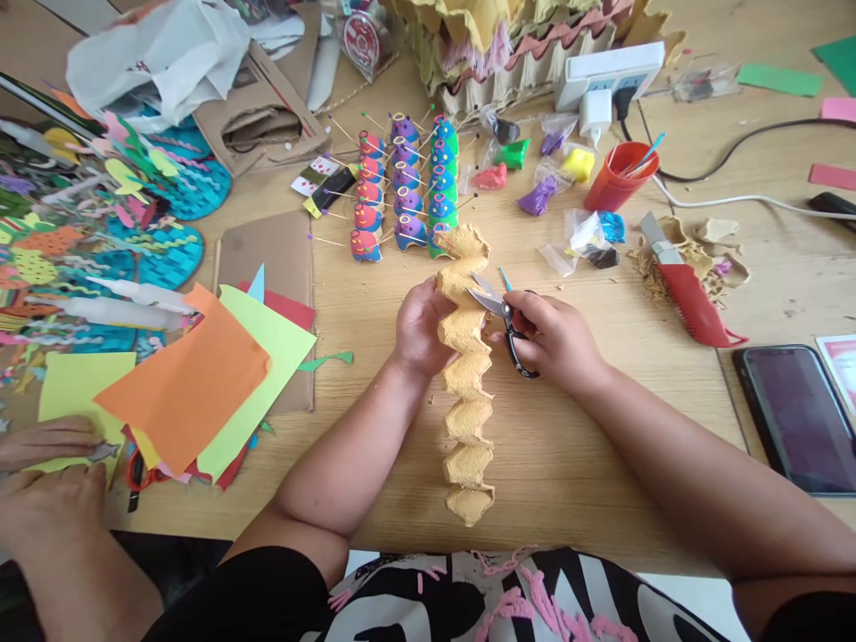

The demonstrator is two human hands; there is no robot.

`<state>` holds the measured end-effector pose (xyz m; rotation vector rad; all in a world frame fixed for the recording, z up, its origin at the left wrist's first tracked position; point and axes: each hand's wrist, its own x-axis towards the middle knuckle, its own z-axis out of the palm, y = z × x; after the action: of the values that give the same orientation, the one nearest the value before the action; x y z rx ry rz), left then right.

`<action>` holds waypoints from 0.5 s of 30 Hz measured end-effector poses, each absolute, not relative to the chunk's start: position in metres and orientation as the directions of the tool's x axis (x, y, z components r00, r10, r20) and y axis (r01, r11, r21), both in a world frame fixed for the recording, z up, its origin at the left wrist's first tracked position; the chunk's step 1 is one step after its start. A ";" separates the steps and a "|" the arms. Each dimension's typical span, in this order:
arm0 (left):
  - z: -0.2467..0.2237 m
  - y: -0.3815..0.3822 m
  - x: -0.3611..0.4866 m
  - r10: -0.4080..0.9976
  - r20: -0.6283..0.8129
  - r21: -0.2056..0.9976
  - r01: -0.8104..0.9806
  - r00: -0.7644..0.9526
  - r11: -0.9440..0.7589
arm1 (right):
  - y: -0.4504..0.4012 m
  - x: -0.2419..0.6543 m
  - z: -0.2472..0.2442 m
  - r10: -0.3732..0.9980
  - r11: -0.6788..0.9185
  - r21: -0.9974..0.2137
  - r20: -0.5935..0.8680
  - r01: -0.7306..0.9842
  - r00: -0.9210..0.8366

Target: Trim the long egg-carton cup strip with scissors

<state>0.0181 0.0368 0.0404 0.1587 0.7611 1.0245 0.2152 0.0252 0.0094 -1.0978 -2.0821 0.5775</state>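
Note:
A long yellow egg-carton strip (pixel 468 419) of several bumps runs from the middle of the table toward my body. My left hand (pixel 424 325) grips its left side near the far end, some fingers hidden behind it. In my right hand (pixel 555 339) are scissors (pixel 493 303) with black handles, blades parted and touching the strip's right edge close to my left hand. Just beyond stand three painted egg-carton caterpillars: a red and blue one (pixel 367 196), a purple and blue one (pixel 407 183) and a blue and green one (pixel 442 169).
At the left, another person's hands (pixel 60 499) work by orange paper (pixel 191 379). Clay packets, an orange cup (pixel 619 174), a power strip (pixel 608 71), a red-handled utility knife (pixel 692 290) and a phone (pixel 795 415) lie right. Egg trays (pixel 528 67) are stacked behind.

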 end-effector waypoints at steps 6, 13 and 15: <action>0.042 0.034 0.021 0.830 -0.517 0.454 -0.754 0.210 0.474 | 0.024 0.216 0.009 0.864 0.502 -0.660 0.344 0.559 -0.368; 0.035 0.033 0.018 0.877 -0.405 0.463 -0.769 0.258 0.440 | 0.024 0.216 0.006 0.894 0.448 -0.706 0.334 0.549 -0.300; 0.033 0.034 0.017 0.881 -0.385 0.476 -0.758 0.275 0.445 | 0.025 0.216 0.006 0.918 0.397 -0.741 0.313 0.541 -0.245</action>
<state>0.0169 0.0341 0.0333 0.2140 0.6626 1.1128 0.2162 0.0248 0.0062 -1.2496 -1.9150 0.6455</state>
